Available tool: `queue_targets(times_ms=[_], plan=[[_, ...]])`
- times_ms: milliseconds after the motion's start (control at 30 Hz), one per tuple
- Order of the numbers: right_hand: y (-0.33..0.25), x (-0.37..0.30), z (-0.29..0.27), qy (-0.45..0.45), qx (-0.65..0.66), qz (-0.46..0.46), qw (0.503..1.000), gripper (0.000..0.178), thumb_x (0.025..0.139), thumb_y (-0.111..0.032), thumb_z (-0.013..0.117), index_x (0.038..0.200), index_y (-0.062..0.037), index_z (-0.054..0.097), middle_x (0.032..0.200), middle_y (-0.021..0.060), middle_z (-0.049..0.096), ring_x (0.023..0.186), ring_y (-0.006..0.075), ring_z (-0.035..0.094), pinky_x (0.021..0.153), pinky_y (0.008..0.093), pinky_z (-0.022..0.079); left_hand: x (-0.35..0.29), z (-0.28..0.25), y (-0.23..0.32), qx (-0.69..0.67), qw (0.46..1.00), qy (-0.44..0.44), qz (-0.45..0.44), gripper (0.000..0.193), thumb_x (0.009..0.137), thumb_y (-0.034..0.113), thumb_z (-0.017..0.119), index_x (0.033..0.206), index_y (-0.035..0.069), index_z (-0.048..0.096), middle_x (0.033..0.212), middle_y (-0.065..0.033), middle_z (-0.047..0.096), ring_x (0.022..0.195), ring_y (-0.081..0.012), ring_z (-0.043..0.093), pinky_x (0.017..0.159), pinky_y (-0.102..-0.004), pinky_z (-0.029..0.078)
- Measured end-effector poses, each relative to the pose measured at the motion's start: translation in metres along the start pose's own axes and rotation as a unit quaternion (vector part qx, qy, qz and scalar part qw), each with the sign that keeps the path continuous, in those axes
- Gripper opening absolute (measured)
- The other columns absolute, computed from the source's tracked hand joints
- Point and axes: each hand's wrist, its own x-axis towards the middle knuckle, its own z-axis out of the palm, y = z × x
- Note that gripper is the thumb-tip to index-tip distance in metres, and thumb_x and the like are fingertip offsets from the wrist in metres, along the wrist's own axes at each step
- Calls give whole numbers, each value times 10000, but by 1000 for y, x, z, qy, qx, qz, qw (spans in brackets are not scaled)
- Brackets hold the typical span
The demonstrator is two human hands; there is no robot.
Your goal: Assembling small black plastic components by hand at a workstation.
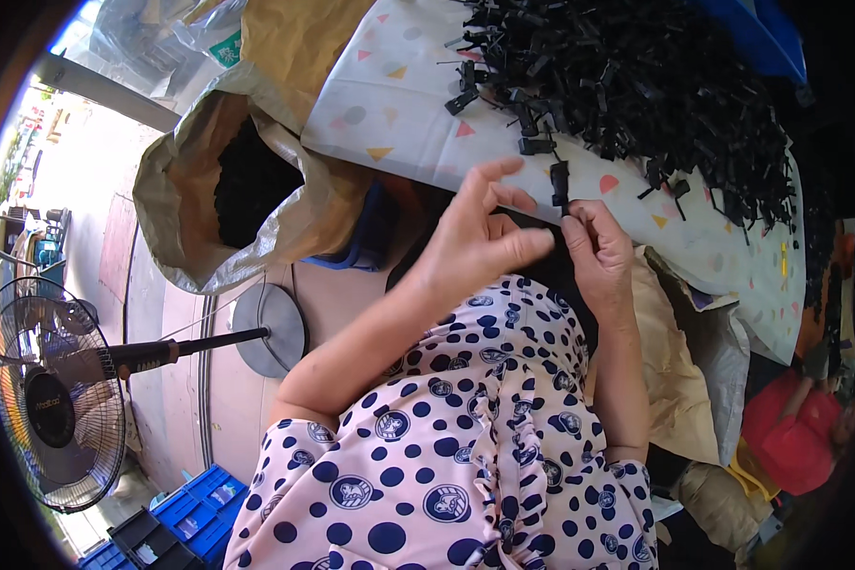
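My right hand (598, 249) pinches the lower end of a small black plastic part (560, 180) between thumb and fingertips, at the table's near edge. Just left of it, my left hand (480, 226) has its fingers spread and nothing visible in them. A large heap of similar black plastic parts (627, 95) covers much of the table's white patterned cloth (380, 104). A few loose pieces lie at the heap's near edge, one black piece (536, 146) just beyond the held part.
An open woven sack (180, 214) with dark contents stands left of the table, a blue bin (359, 237) beside it. A standing fan (52, 407) and blue crates (199, 513) are at lower left. Sacks (674, 366) lie at right; beyond is a person in red (790, 432).
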Motion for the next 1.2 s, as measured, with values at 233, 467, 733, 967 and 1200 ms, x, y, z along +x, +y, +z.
queue_targets(times_ms=[233, 467, 733, 967, 1200], plan=[[-7, -10, 13, -90, -67, -87, 990, 153, 869, 23, 582, 1015, -21, 582, 717, 65, 574, 622, 103, 532, 598, 225, 446, 12, -34, -35, -222, 962, -111, -111, 607, 825, 135, 705, 1356, 70, 418, 976, -90, 633, 740, -152, 627, 589, -205, 487], [4, -27, 16, -96, -76, -53, 991, 142, 881, 20, 570, 1021, -11, 567, 741, 59, 598, 666, 107, 571, 640, 226, 468, 1, -27, -48, -231, 963, -55, -131, 463, 825, 107, 697, 1245, 97, 506, 1012, -104, 653, 736, -156, 656, 687, -239, 561], [-4, -32, 20, -59, 19, 73, 995, 176, 991, -176, 451, 1040, -24, 526, 659, -29, 440, 601, 51, 391, 553, 194, 365, -6, -12, -52, -20, 997, 24, -70, 278, 853, 4, 630, 1090, 67, 499, 815, -26, 572, 674, -97, 615, 604, -212, 513], [-1, -30, 26, -99, 70, 123, 985, 180, 991, -160, 455, 1020, 1, 527, 737, -11, 499, 639, 44, 427, 557, 199, 381, -1, -13, -72, 167, 986, -5, 22, 271, 858, -66, 563, 1073, 52, 448, 800, -34, 556, 659, -70, 583, 561, -198, 477], [1, -30, 31, -106, 37, 123, 986, 175, 983, -141, 463, 1026, 10, 540, 695, 22, 512, 615, 69, 441, 566, 221, 398, -4, -9, -66, 334, 940, 28, 63, 274, 789, -55, 575, 1016, 40, 455, 722, -101, 555, 652, -193, 559, 584, -298, 466]])
